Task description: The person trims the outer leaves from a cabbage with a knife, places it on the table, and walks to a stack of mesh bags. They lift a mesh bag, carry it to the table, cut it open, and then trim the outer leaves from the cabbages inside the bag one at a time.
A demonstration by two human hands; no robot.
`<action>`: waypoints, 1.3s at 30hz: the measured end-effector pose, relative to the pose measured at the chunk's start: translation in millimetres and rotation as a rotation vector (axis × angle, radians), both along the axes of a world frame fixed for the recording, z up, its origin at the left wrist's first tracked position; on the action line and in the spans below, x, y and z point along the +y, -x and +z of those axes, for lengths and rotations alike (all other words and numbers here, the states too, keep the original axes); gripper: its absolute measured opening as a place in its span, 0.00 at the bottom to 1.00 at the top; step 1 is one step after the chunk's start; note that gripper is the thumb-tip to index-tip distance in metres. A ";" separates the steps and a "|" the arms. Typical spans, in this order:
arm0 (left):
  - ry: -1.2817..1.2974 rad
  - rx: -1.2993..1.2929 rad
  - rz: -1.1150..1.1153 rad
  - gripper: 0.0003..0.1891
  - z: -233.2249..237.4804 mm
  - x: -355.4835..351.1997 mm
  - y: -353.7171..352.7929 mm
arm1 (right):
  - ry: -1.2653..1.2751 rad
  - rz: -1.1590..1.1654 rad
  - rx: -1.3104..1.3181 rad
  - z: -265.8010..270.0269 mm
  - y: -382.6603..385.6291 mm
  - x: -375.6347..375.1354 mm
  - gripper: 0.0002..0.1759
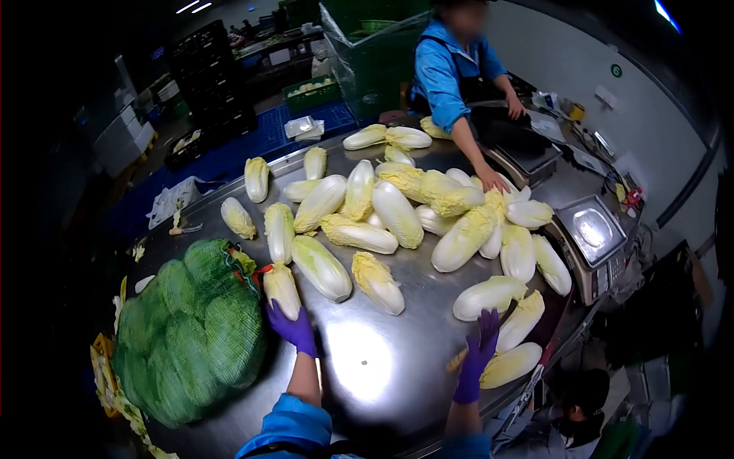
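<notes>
My left hand (293, 329), in a purple glove, grips the white base of a napa cabbage (281, 289) beside a green mesh sack (191, 336) of round, leafy heads. In the same kind of glove, my right hand (479, 356) is open, its fingers stretched forward along the left side of several napa cabbages (512, 366) at the table's right edge. Between my hands and a little farther off lies a single napa cabbage (378, 283) with a yellow leafy tip. Many more trimmed heads (397, 214) are spread over the steel table (413, 344).
Across the table a person in blue (447, 76) rests one hand on the cabbages. A scale (589, 237) stands at the right edge, another (527, 157) beyond it. A white basket (174, 200) sits at the far left. A second person (585, 405) is low at the right.
</notes>
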State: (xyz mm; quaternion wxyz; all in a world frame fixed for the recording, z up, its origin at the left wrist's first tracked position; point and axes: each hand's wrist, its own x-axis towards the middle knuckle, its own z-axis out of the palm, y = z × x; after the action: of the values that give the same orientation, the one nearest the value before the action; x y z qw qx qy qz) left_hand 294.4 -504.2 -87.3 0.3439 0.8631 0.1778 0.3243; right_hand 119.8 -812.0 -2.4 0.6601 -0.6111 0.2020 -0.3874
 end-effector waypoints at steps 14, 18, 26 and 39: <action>0.895 0.034 -0.462 0.34 12.5 -162.0 48.7 | -0.069 -0.092 0.174 -98.2 -0.8 -21.3 0.49; 0.729 0.134 -0.664 0.27 3.6 -166.4 26.7 | -0.155 -0.128 0.170 -83.2 -67.0 -21.6 0.45; 0.478 0.299 -0.883 0.33 21.9 -164.5 31.2 | -0.213 -0.043 0.169 -24.8 -76.0 -33.9 0.41; -0.133 0.563 -1.643 0.49 39.3 -276.7 209.6 | -0.264 -0.418 0.079 -60.3 160.3 -59.3 0.35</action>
State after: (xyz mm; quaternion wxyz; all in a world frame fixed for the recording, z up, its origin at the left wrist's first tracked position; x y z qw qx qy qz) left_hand 84.8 -780.9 -48.0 0.3612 0.7845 -0.4420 -0.2424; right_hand -40.5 -871.3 -62.7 0.6315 -0.4789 0.3984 -0.4616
